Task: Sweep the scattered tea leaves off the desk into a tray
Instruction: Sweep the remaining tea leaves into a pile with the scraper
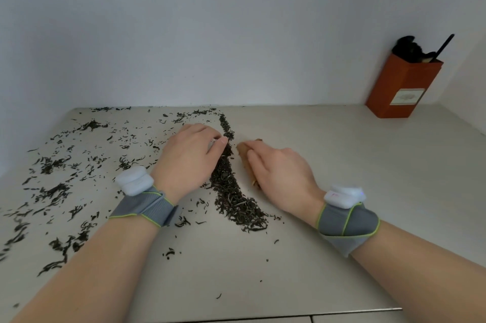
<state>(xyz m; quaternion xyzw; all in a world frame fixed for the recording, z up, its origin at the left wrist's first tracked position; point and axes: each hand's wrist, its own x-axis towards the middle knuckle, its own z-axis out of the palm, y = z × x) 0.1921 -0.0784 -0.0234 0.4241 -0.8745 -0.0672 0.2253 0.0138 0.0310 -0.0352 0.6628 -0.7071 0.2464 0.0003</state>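
Note:
A thick curved ridge of dark tea leaves (232, 196) runs down the middle of the pale desk (355, 164). More tea leaves (57, 191) lie scattered over the left half. My left hand (189, 157) rests on the left side of the ridge, fingers curled together and touching the leaves, with nothing visibly held. My right hand (281, 175) lies to the right of the ridge and covers a brown wooden tray (242, 150), which it holds low against the desk. Only the tray's far end and a bit of its near edge show.
A tall orange box (402, 88) with dark tools in it stands at the back right corner against the wall. The desk's front edge (315, 313) runs along the bottom of the view. Both wrists carry grey straps with white devices.

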